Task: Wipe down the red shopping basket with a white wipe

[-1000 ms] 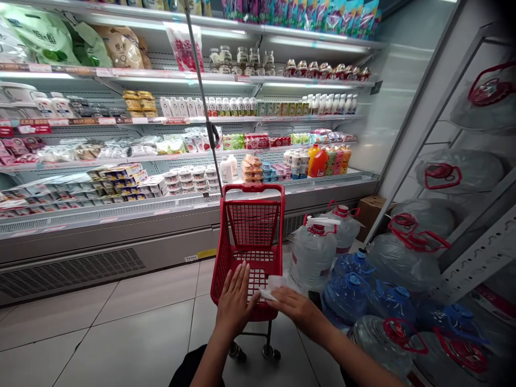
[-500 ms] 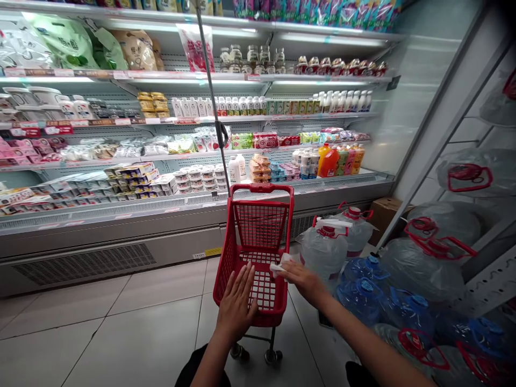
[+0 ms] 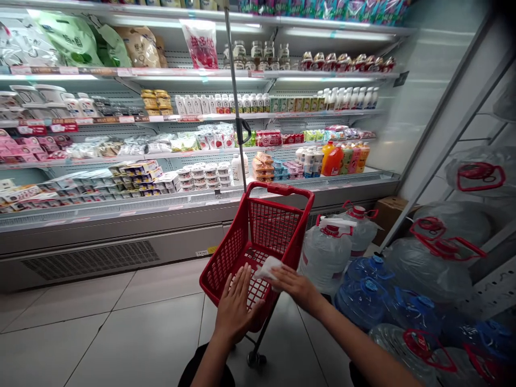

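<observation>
The right hand [image 3: 296, 288] holds a white cloth [image 3: 267, 268] over the red cart [image 3: 234, 252], which stands before the refrigerated display [image 3: 181, 236]. The left hand [image 3: 237, 306], fingers extended, is at the cart's near end; contact is unclear.

The cart [image 3: 229, 250] stands on the floor [image 3: 157, 344], before the fridge [image 3: 185, 242]. Over the cart's near end is the left hand [image 3: 237, 309]; the right hand [image 3: 296, 290] is to its right, with the cloth [image 3: 268, 269] at its fingertips. A pole [image 3: 234, 75] rises behind the cart. Jugs [image 3: 326, 255] stand right of the cart, a box [image 3: 389, 215] behind them. In the fridge, cups [image 3: 203, 177] sit left of the juice bottles [image 3: 332, 161]; higher up, pouches [image 3: 145, 45] lie left of jars [image 3: 268, 52].
</observation>
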Demonstrator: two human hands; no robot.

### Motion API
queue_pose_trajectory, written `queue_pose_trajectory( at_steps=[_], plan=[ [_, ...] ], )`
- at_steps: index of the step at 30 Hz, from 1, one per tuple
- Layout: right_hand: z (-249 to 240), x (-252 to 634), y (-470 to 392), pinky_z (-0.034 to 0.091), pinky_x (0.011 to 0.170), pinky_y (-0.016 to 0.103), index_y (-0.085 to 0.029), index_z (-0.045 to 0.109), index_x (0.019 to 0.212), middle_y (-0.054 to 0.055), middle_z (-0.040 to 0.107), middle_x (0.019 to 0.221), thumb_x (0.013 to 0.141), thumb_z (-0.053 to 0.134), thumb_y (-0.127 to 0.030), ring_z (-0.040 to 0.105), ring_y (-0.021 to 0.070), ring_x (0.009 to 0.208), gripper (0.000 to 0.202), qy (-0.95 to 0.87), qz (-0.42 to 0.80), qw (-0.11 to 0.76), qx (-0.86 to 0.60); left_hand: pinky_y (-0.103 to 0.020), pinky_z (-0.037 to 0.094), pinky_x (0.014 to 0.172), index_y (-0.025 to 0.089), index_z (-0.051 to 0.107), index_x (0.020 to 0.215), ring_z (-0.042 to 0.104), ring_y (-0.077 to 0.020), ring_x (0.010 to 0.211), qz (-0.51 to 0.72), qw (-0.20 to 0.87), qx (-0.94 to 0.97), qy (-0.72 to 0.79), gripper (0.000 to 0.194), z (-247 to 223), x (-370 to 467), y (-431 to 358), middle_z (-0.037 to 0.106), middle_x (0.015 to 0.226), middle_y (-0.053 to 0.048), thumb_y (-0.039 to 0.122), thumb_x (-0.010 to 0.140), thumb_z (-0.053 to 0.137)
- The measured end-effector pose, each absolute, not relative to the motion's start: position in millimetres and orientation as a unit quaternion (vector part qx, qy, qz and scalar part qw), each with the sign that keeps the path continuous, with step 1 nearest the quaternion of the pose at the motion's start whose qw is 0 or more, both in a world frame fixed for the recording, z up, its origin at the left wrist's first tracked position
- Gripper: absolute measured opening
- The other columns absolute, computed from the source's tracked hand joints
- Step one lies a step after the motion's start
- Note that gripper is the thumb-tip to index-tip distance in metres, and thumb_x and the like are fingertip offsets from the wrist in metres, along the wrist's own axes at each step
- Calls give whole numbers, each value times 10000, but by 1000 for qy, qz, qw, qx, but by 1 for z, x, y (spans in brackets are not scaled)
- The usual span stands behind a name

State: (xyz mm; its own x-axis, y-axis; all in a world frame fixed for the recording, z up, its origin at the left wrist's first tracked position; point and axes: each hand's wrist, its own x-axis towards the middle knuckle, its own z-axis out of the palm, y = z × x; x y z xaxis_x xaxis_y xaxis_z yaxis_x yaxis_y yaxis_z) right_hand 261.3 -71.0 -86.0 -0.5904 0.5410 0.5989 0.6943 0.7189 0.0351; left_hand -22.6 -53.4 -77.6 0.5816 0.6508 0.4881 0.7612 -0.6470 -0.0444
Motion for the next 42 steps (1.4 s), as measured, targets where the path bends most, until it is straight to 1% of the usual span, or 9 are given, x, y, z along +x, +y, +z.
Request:
queue_pose_trajectory(
  at_steps=[5,9,16,19,24,27,31,37,42],
  plan=[
    [-82,307,-46,416,1247,448,-324,397,1615,18,568,1559,970,365,50,502,160,1463,746,-824,-157,318,-441,-431,252,1291,216,-60,1691,350,-240,1566,-222,114,-879,-405,963,-78,-25,-52,346,1708,-80,691,1009,427],
    [-84,284,-64,443,1227,474,-282,440,1596,38,578,1550,926,332,73,478,174,1482,766,-818,-136,331,-450,-457,241,1294,195,-81,1689,339,-257,1572,-237,112,-869,-419,993,-79,-18,-47,362,1698,-111,684,1004,446],
    [-92,235,-103,415,1248,445,-250,461,1583,60,552,1573,1024,397,-39,424,172,1517,601,-871,-71,285,-394,-463,330,1259,199,-109,1685,313,-265,1584,-263,92,-861,-426,880,-75,18,-66,261,1738,-109,593,1062,371],
    [-88,267,-88,414,1245,432,-272,471,1575,46,573,1555,1019,380,-14,442,158,1504,620,-878,-91,272,-383,-467,290,1282,232,-36,1697,300,-260,1589,-252,114,-865,-418,805,-70,17,-73,276,1733,-85,526,1077,384],
    [-77,321,-56,400,1249,484,-302,446,1592,38,548,1575,964,332,35,443,174,1505,721,-805,-118,309,-492,-432,253,1301,330,115,1692,338,-212,1571,-218,158,-893,-362,670,-61,12,-77,344,1709,3,340,1090,410],
    [-75,314,-60,393,1251,518,-287,454,1590,50,538,1582,932,317,52,423,195,1519,753,-796,-111,325,-499,-428,250,1299,377,173,1677,360,-206,1560,-218,186,-891,-351,678,-58,13,-78,339,1710,30,231,1069,435],
    [-83,282,-87,382,1264,472,-284,417,1611,40,494,1617,905,331,69,387,176,1538,794,-843,-67,295,-444,-439,271,1283,416,215,1663,363,-217,1558,-215,209,-888,-349,718,-61,11,-79,317,1719,34,166,1038,463],
    [-85,312,-74,374,1260,464,-315,394,1617,32,523,1596,964,303,54,414,146,1520,756,-859,-77,283,-419,-438,246,1289,392,212,1666,363,-208,1556,-205,214,-896,-329,695,-61,6,-77,316,1717,44,179,1049,450],
    [-67,365,-27,360,1266,497,-336,330,1644,26,492,1620,935,292,51,439,171,1507,808,-810,-109,316,-482,-393,201,1314,331,188,1674,398,-151,1529,-185,169,-921,-297,641,-55,9,-76,420,1659,91,212,1081,401]
  ],
)
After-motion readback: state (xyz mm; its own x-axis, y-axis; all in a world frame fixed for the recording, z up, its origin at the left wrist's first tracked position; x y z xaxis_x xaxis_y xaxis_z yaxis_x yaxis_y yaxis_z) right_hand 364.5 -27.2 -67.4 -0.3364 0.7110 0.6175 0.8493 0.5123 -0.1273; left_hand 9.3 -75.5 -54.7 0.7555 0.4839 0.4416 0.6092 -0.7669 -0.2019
